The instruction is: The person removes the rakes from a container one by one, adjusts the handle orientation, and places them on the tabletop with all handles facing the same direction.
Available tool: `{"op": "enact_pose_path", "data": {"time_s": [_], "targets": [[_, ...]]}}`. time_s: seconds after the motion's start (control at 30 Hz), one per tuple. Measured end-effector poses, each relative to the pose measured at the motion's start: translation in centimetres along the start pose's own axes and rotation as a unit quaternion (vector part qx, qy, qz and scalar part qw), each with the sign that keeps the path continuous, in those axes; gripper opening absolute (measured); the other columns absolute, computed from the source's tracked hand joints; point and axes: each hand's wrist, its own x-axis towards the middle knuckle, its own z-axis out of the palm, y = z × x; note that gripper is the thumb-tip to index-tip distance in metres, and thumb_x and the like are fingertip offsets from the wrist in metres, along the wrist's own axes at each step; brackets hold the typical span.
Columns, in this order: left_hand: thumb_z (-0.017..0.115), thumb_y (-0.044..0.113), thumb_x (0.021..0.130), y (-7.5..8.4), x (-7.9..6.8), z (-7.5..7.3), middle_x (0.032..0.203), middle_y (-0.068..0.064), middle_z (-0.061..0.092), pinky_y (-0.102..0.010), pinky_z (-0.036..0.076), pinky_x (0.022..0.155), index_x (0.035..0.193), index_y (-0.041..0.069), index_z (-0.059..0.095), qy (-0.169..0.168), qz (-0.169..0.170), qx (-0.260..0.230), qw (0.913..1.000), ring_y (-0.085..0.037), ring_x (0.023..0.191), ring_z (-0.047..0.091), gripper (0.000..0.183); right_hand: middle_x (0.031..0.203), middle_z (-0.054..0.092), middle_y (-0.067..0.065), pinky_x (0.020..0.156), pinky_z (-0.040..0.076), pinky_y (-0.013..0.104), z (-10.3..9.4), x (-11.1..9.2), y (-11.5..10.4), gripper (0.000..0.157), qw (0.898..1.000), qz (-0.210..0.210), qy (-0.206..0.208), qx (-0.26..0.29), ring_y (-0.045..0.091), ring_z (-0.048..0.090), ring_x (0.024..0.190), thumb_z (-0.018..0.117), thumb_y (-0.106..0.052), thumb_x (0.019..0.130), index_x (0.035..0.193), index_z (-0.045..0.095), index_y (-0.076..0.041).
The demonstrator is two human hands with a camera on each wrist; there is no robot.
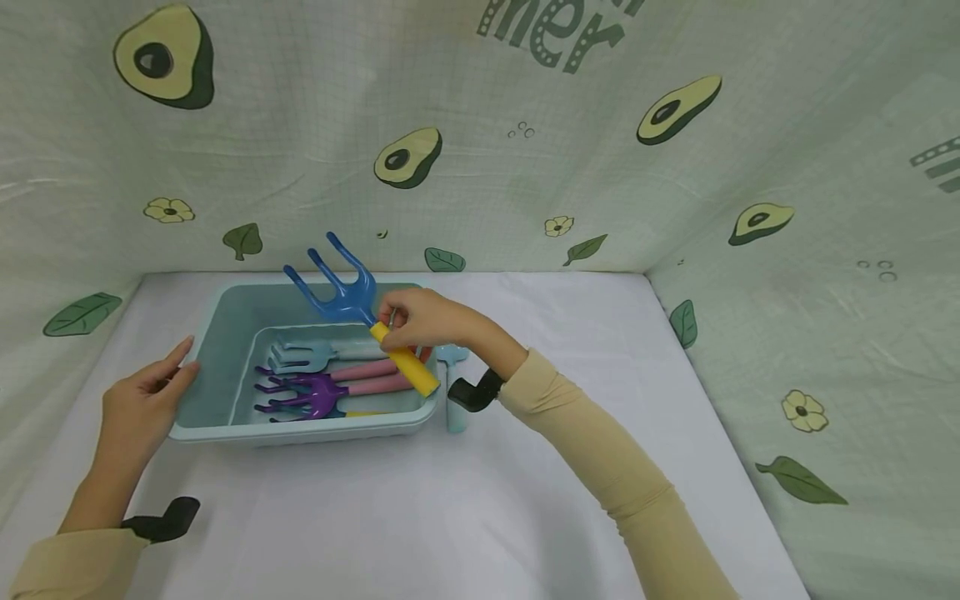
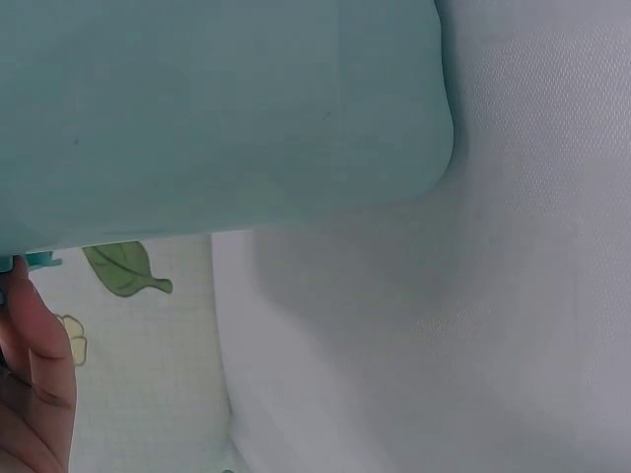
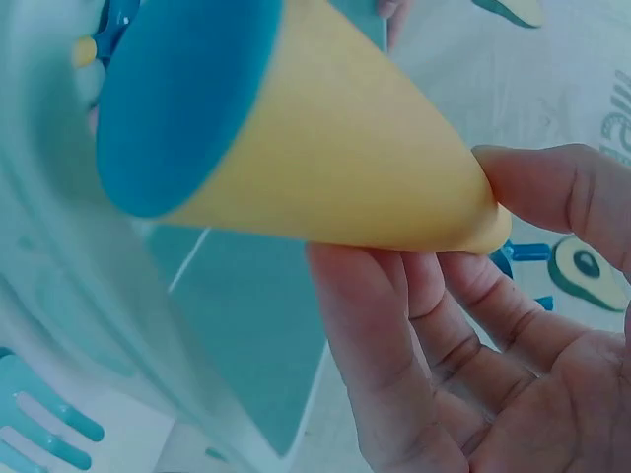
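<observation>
"Report on the grip, please."

"I observe the right hand (image 3: 518,345) pinching a smooth, cylindrical yellow plastic handle (image 3: 335,148), thumb at its far end, fingertips along its underside. The near end is blue."

"And around it?"

"Blue rounded prongs (image 3: 530,252) show past the fingers. Behind the handle sits a pale teal plastic tub (image 3: 261,335); outside its rim lies a turquoise plastic fork head (image 3: 44,409). Pale avocado-printed cloth (image 3: 454,89) forms the background."

1 bare left hand (image 1: 142,406): thumb and fingers pinching, fingertips forward. 1 beige-sleeved left arm (image 1: 82,565): extended forward, tilted rightward. 1 bare right hand (image 1: 426,320): thumb opposing fingers, pinching. 1 beige-sleeved right arm (image 1: 617,468): angled forward, leftward.
</observation>
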Motion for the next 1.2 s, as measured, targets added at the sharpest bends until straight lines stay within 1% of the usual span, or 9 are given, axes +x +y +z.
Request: {"op": "enact_pose_path", "data": {"time_s": [0.17, 0.3, 0.37, 0.43, 0.57, 0.67, 0.77, 0.87, 1.2], "targets": [[0.044, 0.045, 0.091, -0.1, 0.0, 0.0, 0.133, -0.021, 0.044, -0.021, 0.047, 0.061, 0.135, 0.036, 0.033, -0.003, -0.009, 0.006, 0.9999, -0.012, 0.098, 0.054, 0.046, 0.083, 0.055, 0.006, 0.057, 0.053, 0.032, -0.2, -1.8, 1.3, 0.025, 0.999, 0.016, 0.031, 0.03, 0.019, 0.06, 0.065, 0.064, -0.017, 0.081, 0.101, 0.052, -0.009], [0.045, 0.044, 0.091, -0.3, 0.0, 0.0, 0.132, -0.023, 0.044, -0.013, 0.042, 0.058, 0.135, 0.035, 0.034, 0.0, -0.004, -0.006, 1.0, 0.007, 0.084, 0.048, 0.046, 0.082, 0.052, 0.005, 0.056, 0.053, 0.032, -0.3, -2.9, 2.6, 0.023, 0.996, 0.027, 0.06, 0.053, 0.019, 0.059, 0.067, 0.063, -0.016, 0.081, 0.1, 0.052, -0.009], [0.045, 0.044, 0.091, -0.3, 0.0, 0.0, 0.131, -0.024, 0.045, -0.007, 0.034, 0.054, 0.135, 0.035, 0.034, 0.001, -0.001, -0.013, 0.9999, 0.017, 0.076, 0.035, 0.046, 0.083, 0.051, 0.005, 0.057, 0.053, 0.033, -0.3, -3.3, 3.4, 0.023, 0.995, 0.031, 0.075, 0.064, 0.017, 0.058, 0.068, 0.063, -0.017, 0.081, 0.1, 0.053, -0.009], [0.046, 0.043, 0.091, -0.3, 0.0, 0.0, 0.132, -0.024, 0.045, -0.007, 0.035, 0.054, 0.135, 0.035, 0.035, 0.001, -0.002, -0.015, 0.9999, 0.016, 0.076, 0.036, 0.046, 0.084, 0.051, 0.006, 0.057, 0.054, 0.034, -0.2, -3.8, 4.1, 0.023, 0.992, 0.036, 0.088, 0.077, 0.018, 0.059, 0.069, 0.064, -0.017, 0.081, 0.1, 0.053, -0.009], [0.045, 0.044, 0.091, -0.2, 0.1, 0.1, 0.134, -0.02, 0.044, -0.029, 0.051, 0.068, 0.134, 0.038, 0.034, -0.003, -0.007, -0.004, 1.0, -0.006, 0.096, 0.054, 0.045, 0.086, 0.051, 0.007, 0.06, 0.054, 0.038, 0.0, -4.9, 5.6, 0.025, 0.987, 0.051, 0.112, 0.107, 0.019, 0.06, 0.07, 0.064, -0.018, 0.081, 0.101, 0.053, -0.008], [0.043, 0.044, 0.091, -0.1, 0.2, 0.1, 0.135, -0.019, 0.043, -0.048, 0.049, 0.078, 0.134, 0.039, 0.033, -0.006, -0.009, 0.001, 0.9999, -0.024, 0.109, 0.052, 0.045, 0.087, 0.052, 0.008, 0.061, 0.054, 0.038, 0.2, -5.6, 6.6, 0.026, 0.981, 0.065, 0.129, 0.127, 0.019, 0.06, 0.069, 0.063, -0.019, 0.082, 0.103, 0.053, -0.008], [0.044, 0.045, 0.091, -0.2, 0.1, 0.1, 0.135, -0.019, 0.043, -0.029, 0.051, 0.071, 0.134, 0.039, 0.033, -0.003, -0.011, -0.007, 0.9999, -0.007, 0.101, 0.053, 0.045, 0.088, 0.052, 0.008, 0.061, 0.054, 0.036, 0.5, -6.1, 7.7, 0.028, 0.976, 0.08, 0.146, 0.141, 0.019, 0.06, 0.069, 0.063, -0.019, 0.082, 0.105, 0.053, -0.007], [0.046, 0.045, 0.09, -0.3, 0.0, 0.1, 0.135, -0.018, 0.044, -0.009, 0.037, 0.06, 0.133, 0.04, 0.035, 0.001, -0.011, -0.017, 0.9998, 0.013, 0.088, 0.043, 0.045, 0.089, 0.053, 0.009, 0.059, 0.054, 0.033, 1.0, -6.3, 9.1, 0.03, 0.97, 0.097, 0.164, 0.153, 0.019, 0.06, 0.069, 0.063, -0.02, 0.082, 0.107, 0.053, -0.007], [0.046, 0.043, 0.091, -0.2, -0.1, 0.0, 0.134, -0.02, 0.043, -0.007, 0.034, 0.057, 0.134, 0.037, 0.035, 0.003, -0.006, -0.029, 0.9995, 0.017, 0.08, 0.036, 0.045, 0.087, 0.054, 0.009, 0.06, 0.054, 0.032, 2.7, -6.0, 13.1, 0.032, 0.952, 0.157, 0.196, 0.176, 0.018, 0.06, 0.067, 0.064, -0.019, 0.081, 0.107, 0.053, -0.005]]}}
